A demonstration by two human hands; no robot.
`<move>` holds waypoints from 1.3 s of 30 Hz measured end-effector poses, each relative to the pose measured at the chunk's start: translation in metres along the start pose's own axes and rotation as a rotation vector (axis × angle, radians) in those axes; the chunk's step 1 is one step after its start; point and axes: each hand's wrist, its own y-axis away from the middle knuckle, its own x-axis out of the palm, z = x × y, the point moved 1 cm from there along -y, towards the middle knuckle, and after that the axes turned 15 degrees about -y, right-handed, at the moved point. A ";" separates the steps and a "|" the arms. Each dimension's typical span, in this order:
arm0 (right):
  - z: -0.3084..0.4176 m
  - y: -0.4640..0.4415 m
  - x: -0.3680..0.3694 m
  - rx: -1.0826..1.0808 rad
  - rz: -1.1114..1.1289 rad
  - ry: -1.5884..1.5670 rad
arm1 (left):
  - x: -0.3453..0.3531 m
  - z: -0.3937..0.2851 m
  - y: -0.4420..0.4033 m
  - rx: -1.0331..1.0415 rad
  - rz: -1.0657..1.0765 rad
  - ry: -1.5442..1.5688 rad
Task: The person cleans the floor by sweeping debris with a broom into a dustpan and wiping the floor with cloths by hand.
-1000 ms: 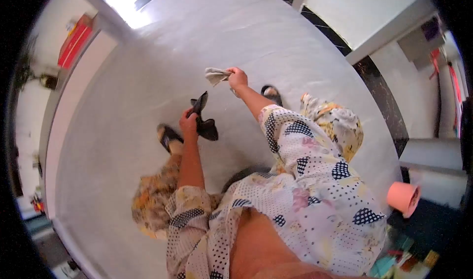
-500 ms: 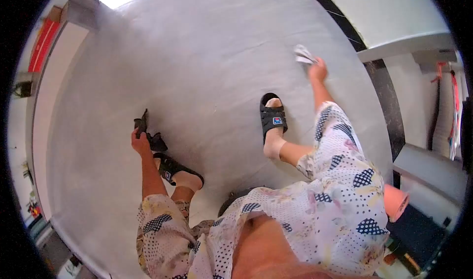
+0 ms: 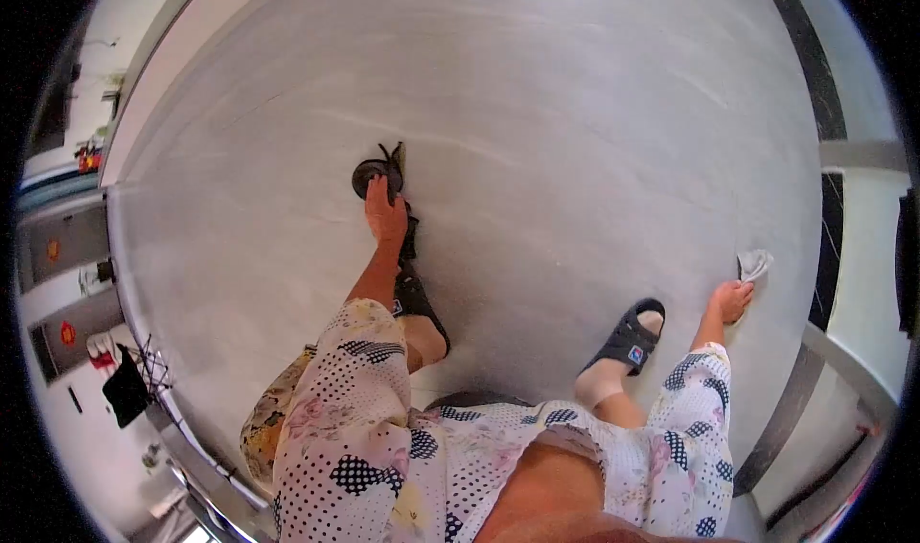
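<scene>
My left hand (image 3: 385, 219) is closed on a pair of black shoes (image 3: 376, 173), one showing a round dark part and a strap; a further dark piece hangs below, beside my wrist. Off to the right, my right hand (image 3: 733, 300) grips a whitish cloth (image 3: 755, 265) that sticks out past the fingers. Both arms are spread apart over the grey floor (image 3: 575, 160). Beneath them are my feet in black slippers, the left slipper (image 3: 412, 299) just below the left hand and the right slipper (image 3: 628, 337) to the left of the right hand.
A dark round seat edge (image 3: 477, 399) shows under me. Along the left stand a black cloth item (image 3: 126, 388) by a wire rack and some cabinets (image 3: 72, 246). A black stone border (image 3: 826, 246) and a pale frame run down the right side.
The view has turned rightward. My left hand has moved forward with the dark item, whose round part now shows. My right hand has moved out to the right, still with the cloth.
</scene>
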 end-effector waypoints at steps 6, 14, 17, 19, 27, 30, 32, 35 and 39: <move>0.056 -0.011 0.050 -0.269 0.082 -0.052 | -0.021 0.009 -0.008 -0.177 -0.072 -0.190; 0.150 0.110 -0.010 -0.875 0.434 -0.457 | 0.004 0.151 -0.085 -0.092 -0.273 -0.622; 0.141 0.133 -0.037 -0.838 0.512 -0.471 | -0.044 0.115 -0.132 -0.138 -0.078 -0.326; 0.129 0.134 -0.052 -0.830 0.540 -0.456 | -0.046 0.054 -0.146 0.121 -0.118 -0.193; 0.131 0.131 -0.072 -0.808 0.571 -0.462 | -0.002 -0.250 -0.077 0.809 0.010 0.225; 0.136 0.130 -0.054 -0.830 0.546 -0.463 | 0.012 -0.288 0.000 0.915 0.218 0.203; 0.129 0.131 -0.047 -0.836 0.538 -0.478 | 0.014 -0.290 0.054 0.937 0.357 0.175; 0.120 0.146 -0.046 -0.907 0.547 -0.497 | 0.000 -0.279 0.118 1.001 0.388 0.141; 0.143 0.219 -0.009 -0.829 0.764 -0.532 | 0.043 -0.210 0.147 0.940 0.579 0.248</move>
